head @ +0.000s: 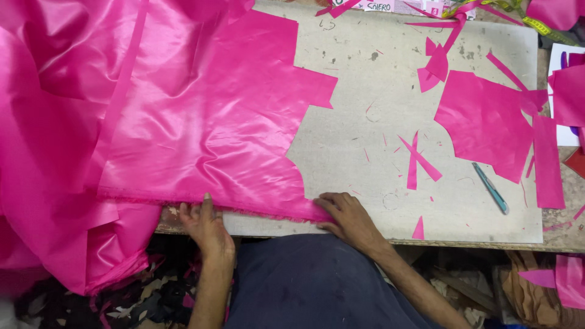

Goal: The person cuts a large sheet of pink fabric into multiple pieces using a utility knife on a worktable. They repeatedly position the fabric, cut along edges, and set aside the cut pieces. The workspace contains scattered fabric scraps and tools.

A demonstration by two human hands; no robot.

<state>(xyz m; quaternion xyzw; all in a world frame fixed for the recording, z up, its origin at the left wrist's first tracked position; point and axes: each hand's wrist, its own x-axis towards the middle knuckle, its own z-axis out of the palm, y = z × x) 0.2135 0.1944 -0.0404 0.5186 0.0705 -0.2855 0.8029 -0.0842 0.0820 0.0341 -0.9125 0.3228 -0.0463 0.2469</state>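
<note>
A worn cutting surface above a littered floor

The pale grey surface fills the frame's centre and right, scuffed and pen-marked under even light; along the bottom, the dim floor is heaped with dark and pink scraps.

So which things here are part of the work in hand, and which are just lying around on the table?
In hand:
- pink satin sheet, its frayed near edge pressed by both hands
- left hand
- right hand
- grey cutting board under the cloth

Lying about:
- cut pink piece
- teal utility knife
- crossed pink strips
- yellow measuring tape
- scraps on the floor
</note>
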